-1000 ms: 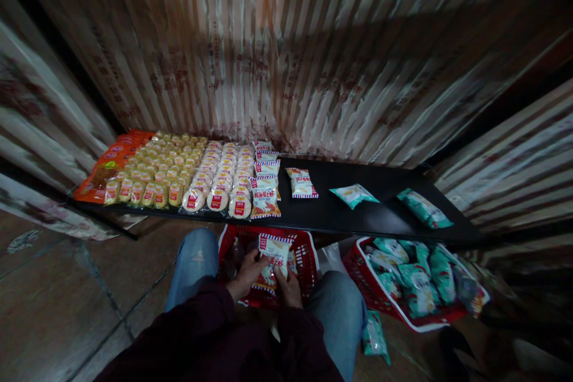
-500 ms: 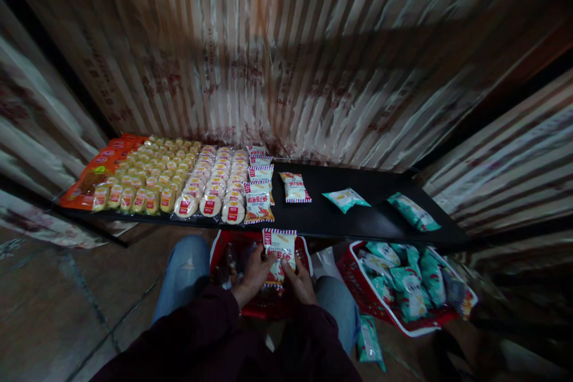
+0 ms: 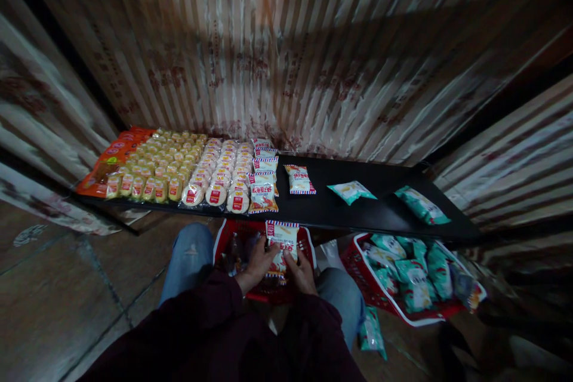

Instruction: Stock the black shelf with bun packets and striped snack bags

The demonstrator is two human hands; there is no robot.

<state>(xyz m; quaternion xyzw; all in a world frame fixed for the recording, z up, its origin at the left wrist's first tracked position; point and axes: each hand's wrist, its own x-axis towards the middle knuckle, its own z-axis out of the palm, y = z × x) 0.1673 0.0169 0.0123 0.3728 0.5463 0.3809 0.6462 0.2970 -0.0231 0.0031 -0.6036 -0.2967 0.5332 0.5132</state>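
Between my two hands is a white snack bag (image 3: 283, 240) with a striped top edge and red lettering. My left hand (image 3: 259, 261) grips its left side, and my right hand (image 3: 301, 270) grips the lower right side with the thumb on the front. The bag is held over a red basket (image 3: 220, 245) between my knees, just below the front edge of the black shelf (image 3: 308, 215). On the shelf, a column of matching snack bags (image 3: 263, 192) overlaps front to back, and one more such bag (image 3: 299, 179) lies apart to its right.
Left on the shelf are rows of round white packaged crackers (image 3: 217, 194), yellow packets (image 3: 143, 182) and an orange bag (image 3: 107, 161). Two green bags (image 3: 352, 192) lie on the right. A second red basket (image 3: 385, 304) holds several green bags; another green bag (image 3: 371, 331) lies on the floor.
The view has shifted slightly, so the shelf and its goods appear a little further right and higher. Both hands keep hold of the snack bag, almost unmoved.
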